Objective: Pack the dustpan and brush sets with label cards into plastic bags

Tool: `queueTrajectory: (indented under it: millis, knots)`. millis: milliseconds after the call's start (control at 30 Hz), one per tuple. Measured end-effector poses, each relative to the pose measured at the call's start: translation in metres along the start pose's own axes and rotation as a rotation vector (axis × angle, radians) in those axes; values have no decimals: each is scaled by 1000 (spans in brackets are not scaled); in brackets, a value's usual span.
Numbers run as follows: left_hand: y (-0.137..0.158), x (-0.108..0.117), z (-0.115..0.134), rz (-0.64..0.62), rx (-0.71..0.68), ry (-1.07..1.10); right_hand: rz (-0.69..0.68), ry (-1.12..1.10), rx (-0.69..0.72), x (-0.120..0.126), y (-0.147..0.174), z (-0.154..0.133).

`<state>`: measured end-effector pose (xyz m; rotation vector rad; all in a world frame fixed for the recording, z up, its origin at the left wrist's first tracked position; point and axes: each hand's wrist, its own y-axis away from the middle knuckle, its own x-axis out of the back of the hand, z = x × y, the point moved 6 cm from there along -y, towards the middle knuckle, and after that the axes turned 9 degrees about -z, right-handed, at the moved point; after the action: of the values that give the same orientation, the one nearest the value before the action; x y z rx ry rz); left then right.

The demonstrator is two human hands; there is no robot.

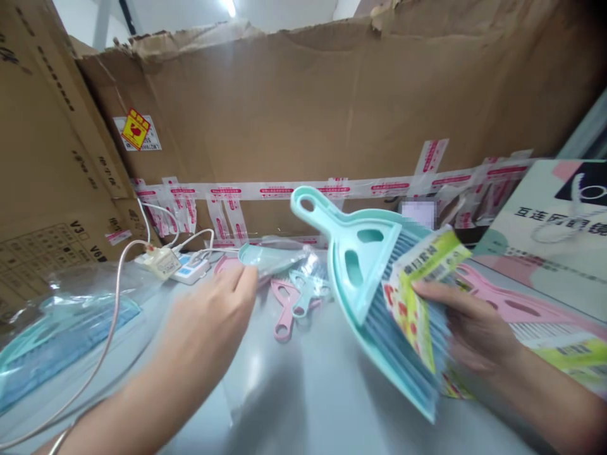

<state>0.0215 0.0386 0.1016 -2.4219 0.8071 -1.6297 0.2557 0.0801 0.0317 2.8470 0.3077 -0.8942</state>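
Note:
My right hand (478, 328) grips a mint-green dustpan (339, 278) with a matching blue-bristled hand brush (374, 253) nested in it. The set is held tilted above the table, its handle pointing up and left. A yellow-green printed card (412, 297) wraps the bristles, and my thumb presses on it. My left hand (218, 309) is closed, knuckles up, over the table left of the set. Its fingertips are hidden, so what it holds cannot be made out. Clear plastic film (246, 373) lies beside and below it.
Beyond my left hand lie small pink (284, 309) and mint brushes (303, 294) and a mint dustpan (270, 256) in plastic. A bagged set (71, 341) and a cable (116, 303) are left. A pink dustpan (516, 300) and printed box (545, 234) are right. Cardboard (284, 126) walls the back.

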Motion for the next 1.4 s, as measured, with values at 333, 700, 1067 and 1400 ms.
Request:
queueTrajectory:
  millis: [333,700,1067,1400]
  knots:
    - [-27,-29,-24,-258,171,337,-234,236,-288,-11,9,25]
    - [-18,-31,14,-215,17,684,-235,151,-249,-30,8,60]
    - [-3,-21,51,177,-225,534,-235,37,-253,-40,8,87]
    - [4,-18,68,286,-405,488,-156,-61,-126,-37,3,84]
